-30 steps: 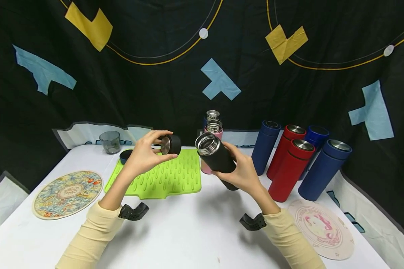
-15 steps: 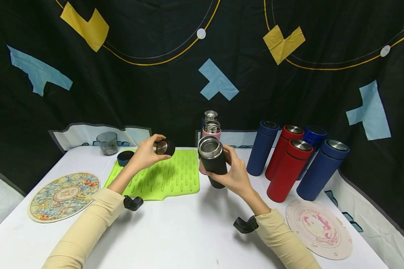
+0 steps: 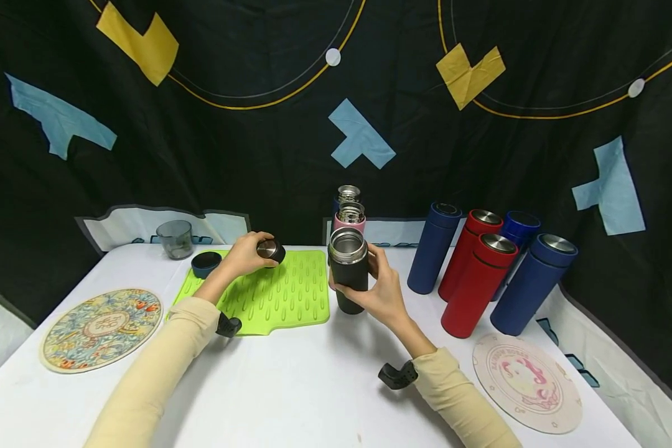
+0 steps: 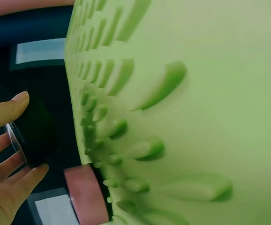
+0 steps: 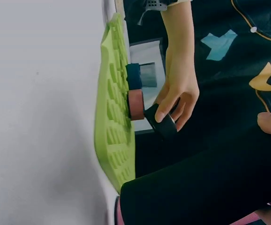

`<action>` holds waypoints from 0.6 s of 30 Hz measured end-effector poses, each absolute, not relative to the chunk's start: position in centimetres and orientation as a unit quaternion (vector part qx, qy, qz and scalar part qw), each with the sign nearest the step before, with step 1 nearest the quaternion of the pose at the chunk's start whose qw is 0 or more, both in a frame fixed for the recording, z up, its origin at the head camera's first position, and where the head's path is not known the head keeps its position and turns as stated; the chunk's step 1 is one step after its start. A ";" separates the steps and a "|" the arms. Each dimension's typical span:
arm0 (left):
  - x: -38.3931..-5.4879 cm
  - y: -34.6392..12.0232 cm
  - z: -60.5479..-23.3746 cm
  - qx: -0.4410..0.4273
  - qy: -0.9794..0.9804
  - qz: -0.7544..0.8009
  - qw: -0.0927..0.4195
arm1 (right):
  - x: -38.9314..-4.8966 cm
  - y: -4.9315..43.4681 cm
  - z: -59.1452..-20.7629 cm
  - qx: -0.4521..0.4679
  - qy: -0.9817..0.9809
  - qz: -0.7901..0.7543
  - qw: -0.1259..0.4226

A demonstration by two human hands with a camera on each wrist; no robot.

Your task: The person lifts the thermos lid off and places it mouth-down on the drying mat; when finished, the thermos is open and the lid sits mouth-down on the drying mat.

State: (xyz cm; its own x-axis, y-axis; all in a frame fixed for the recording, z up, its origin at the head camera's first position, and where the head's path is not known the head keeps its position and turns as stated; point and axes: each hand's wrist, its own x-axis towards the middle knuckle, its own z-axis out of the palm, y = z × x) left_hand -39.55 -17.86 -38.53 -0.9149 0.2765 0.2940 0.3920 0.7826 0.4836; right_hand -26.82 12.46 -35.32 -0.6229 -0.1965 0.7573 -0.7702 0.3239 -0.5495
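My left hand (image 3: 242, 256) pinches a black bottle lid (image 3: 272, 251), its metal inner face turned partly toward me. In the left wrist view, thumb and fingertips hold the rim of this lid (image 4: 37, 133), apart from the green mat (image 4: 238, 117). My right hand (image 3: 382, 291) grips a black vacuum flask (image 3: 350, 277) around its side. The flask has no lid and its steel mouth faces up, tilted slightly toward me. On the mat stand a dark blue lid (image 3: 205, 265) and a pink lid (image 5: 136, 104); the left hand hides the pink one in the head view.
Behind the black flask stand a lidless pink flask (image 3: 350, 218) and another lidless bottle. Several capped flasks, red (image 3: 476, 289) and blue (image 3: 529, 289), stand at the right. A grey cup (image 3: 176, 239) is at the back left. Round mats (image 3: 103, 330) lie left and right (image 3: 529, 386).
The left hand has carried the black lid left and lower over the green mat. The right hand has moved the black flask left and tilted it more upright.
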 end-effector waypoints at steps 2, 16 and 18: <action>-39.9 -17.9 -38.8 -0.176 -0.941 -0.272 0.097 | -27.0 12.4 -35.6 0.311 -0.757 0.493 0.293; -41.2 -16.9 -39.7 -0.169 -0.958 -0.226 0.053 | -28.4 11.7 -37.5 0.265 -0.752 0.529 0.289; -41.1 -16.7 -39.7 -0.167 -0.961 -0.217 0.048 | -28.4 11.6 -37.6 0.250 -0.757 0.533 0.286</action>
State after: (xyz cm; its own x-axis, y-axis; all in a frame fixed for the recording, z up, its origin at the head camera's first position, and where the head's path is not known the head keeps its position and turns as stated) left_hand -41.13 -16.66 -39.66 -0.9396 0.3001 0.1645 0.3417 0.8498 0.4015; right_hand -28.41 11.62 -37.57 -0.7120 -0.0741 0.6983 -0.6823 0.3078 -0.6631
